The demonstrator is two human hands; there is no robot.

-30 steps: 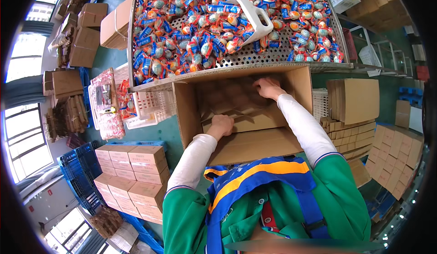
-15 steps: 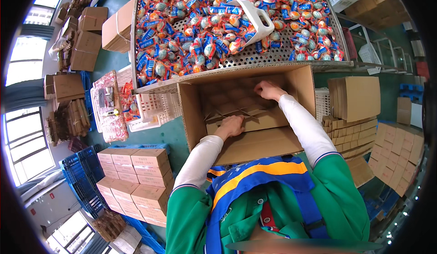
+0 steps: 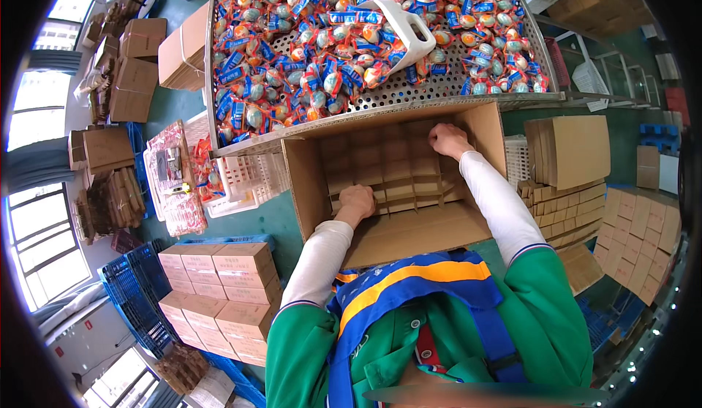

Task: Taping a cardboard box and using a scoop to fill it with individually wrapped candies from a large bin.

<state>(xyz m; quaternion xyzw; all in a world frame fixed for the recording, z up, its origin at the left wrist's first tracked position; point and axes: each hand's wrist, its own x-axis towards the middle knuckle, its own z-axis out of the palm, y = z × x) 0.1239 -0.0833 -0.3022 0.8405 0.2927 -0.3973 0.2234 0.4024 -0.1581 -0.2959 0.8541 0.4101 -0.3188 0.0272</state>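
Both hands are down inside an open cardboard box (image 3: 409, 218) that stands in front of the person, just below a perforated metal surface (image 3: 453, 90) heaped with small wrapped sweets. The left hand (image 3: 356, 202) rests curled on the near left edge of the cardboard divider grid (image 3: 398, 170) inside the box, fingers folded together over a partition. The right hand (image 3: 447, 139) presses at the grid's far right corner, fingers bent against the cardboard. A white plastic scoop (image 3: 398, 24) lies among the sweets.

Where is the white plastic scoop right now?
In the head view, the white plastic scoop lies upper centre on the heap of wrapped sweets in the perforated metal tray, beyond the open cardboard box.
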